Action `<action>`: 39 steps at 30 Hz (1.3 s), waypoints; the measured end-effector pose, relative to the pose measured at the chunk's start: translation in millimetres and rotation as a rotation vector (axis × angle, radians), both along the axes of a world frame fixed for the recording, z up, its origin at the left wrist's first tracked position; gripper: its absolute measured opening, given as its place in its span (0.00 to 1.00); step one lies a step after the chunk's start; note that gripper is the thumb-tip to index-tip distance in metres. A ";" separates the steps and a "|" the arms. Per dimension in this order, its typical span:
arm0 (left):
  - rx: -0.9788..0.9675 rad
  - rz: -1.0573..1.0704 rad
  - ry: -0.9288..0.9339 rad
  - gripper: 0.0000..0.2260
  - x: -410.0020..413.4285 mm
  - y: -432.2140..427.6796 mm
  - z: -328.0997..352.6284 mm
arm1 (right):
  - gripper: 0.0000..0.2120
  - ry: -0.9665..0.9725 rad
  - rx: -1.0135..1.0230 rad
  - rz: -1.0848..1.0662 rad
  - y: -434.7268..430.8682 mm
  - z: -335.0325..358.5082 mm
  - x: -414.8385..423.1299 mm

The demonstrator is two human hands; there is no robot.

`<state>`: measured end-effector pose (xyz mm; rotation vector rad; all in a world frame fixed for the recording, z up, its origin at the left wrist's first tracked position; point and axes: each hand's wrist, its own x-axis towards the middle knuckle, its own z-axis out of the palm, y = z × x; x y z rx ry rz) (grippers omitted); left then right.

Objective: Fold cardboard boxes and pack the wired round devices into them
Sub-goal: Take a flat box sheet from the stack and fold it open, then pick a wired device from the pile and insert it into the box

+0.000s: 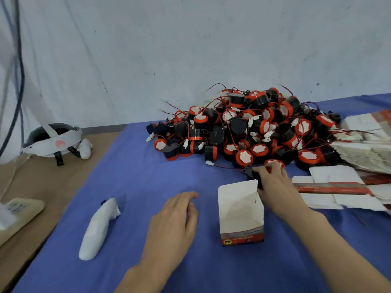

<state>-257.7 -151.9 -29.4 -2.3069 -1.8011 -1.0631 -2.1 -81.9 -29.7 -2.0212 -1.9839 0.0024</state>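
A folded white box (241, 214) with a red printed base stands upright and open-topped on the blue cloth. My right hand (275, 187) reaches just behind it and grips a black and red round device (250, 173) at the near edge of the pile; its red wire trails left to a white plug (209, 163). The big heap of round wired devices (254, 127) lies behind. My left hand (175, 218) rests on the cloth left of the box, fingers relaxed, holding nothing.
Flat unfolded boxes (338, 191) lie stacked at the right, more (370, 144) behind them. A white wrapped object (97, 229) lies on the blue cloth (137, 166) to the left. A headset (53, 140) and a keypad device (17, 214) sit on the brown table.
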 end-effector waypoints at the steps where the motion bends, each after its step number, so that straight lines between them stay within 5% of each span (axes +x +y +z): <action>1: 0.004 0.000 -0.003 0.11 0.7 -0.7 1.3 | 0.22 0.046 -0.003 -0.006 0.1 -0.9 -1.6; 7: 0.048 -0.005 0.005 0.12 2.7 -3.0 9.0 | 0.15 0.320 0.037 -0.003 3.0 -3.1 -3.4; 11: 0.121 0.000 -0.071 0.12 1.9 -7.8 14.7 | 0.17 0.732 0.153 0.009 -9.1 24.1 13.0; 14: 0.272 -0.026 -0.140 0.11 7.2 -11.3 27.3 | 0.06 1.120 0.237 0.061 -30.1 60.6 30.4; 17: 0.445 -0.076 -0.164 0.14 21.5 -15.8 43.8 | 0.14 1.425 0.223 0.124 -49.7 72.5 38.0; 23: 0.721 -0.265 0.133 0.19 62.8 -30.3 56.6 | 0.19 1.296 0.002 0.217 -80.4 52.3 24.6; 29: 0.705 -0.163 0.266 0.12 71.4 -25.7 56.8 | 0.20 1.188 -0.121 0.458 -114.2 58.9 17.1; 35: 0.614 -0.263 0.146 0.06 70.4 -26.2 54.5 | 0.15 1.460 -0.161 0.406 -120.3 61.1 18.0; 39: 0.451 -0.286 -0.047 0.07 70.6 -31.1 56.3 | 0.13 1.390 -0.170 0.410 -122.7 58.6 9.9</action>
